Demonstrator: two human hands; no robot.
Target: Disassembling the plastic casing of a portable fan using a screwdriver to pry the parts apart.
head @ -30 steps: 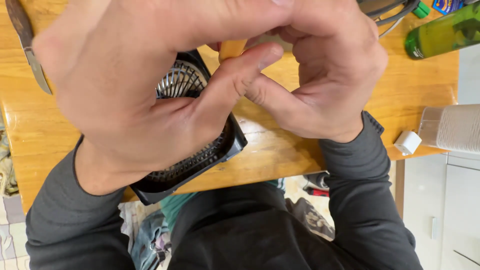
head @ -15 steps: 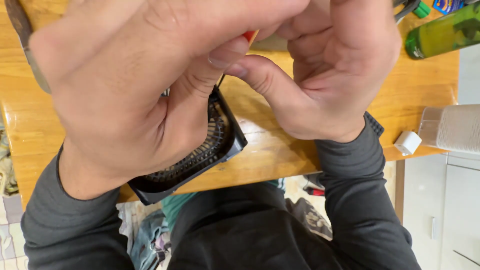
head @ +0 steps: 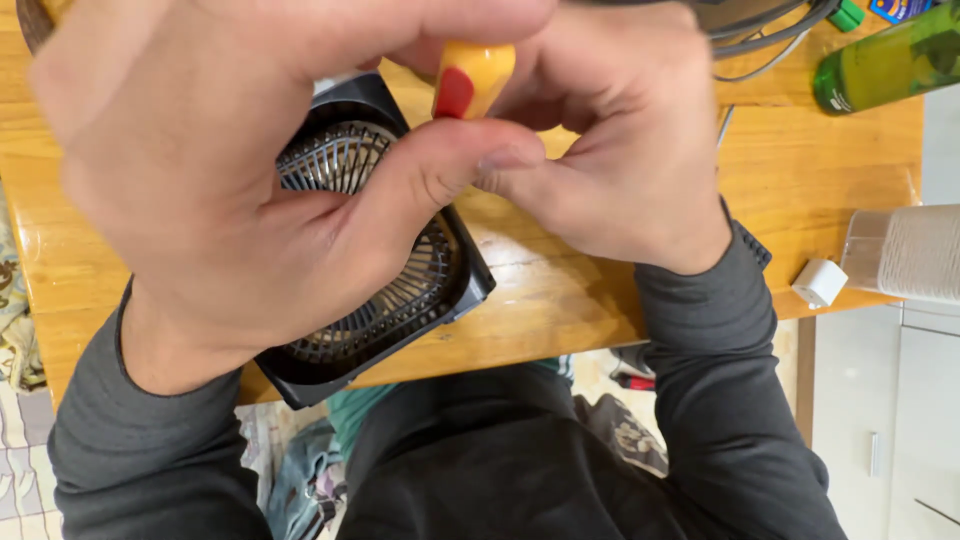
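- The left hand (head: 250,200) is close to the camera and curled shut, its thumb and fingers pinching the yellow and red handle (head: 472,78) of what seems to be a small tool
- The right hand (head: 620,150) is just beside the left one; its fingers are closed together around the same handle from the other side, touching the left thumb
- The handle stands between the two hands, above the black fan (head: 390,290); its tip is hidden, so I cannot tell if it touches the fan
- The fan lies flat under the left hand, on the wooden tabletop (head: 560,300), with one corner hanging over the near edge
- Away from the right hand are a green bottle (head: 885,65), some grey cables (head: 760,35), a small white block (head: 820,282) and a pale roll (head: 915,252)
- Risk, as I judge it: the fan is not held by any hand, so a strong push or twist through the handle could make it slide or tip off the near edge
- Another risk: the hands cover the tip, so it could slip off its place and scratch the grille
- Compared with half a second ago, the left hand is now higher and more to its own side, so more of the round grille shows, and the handle is much more visible between the fingers
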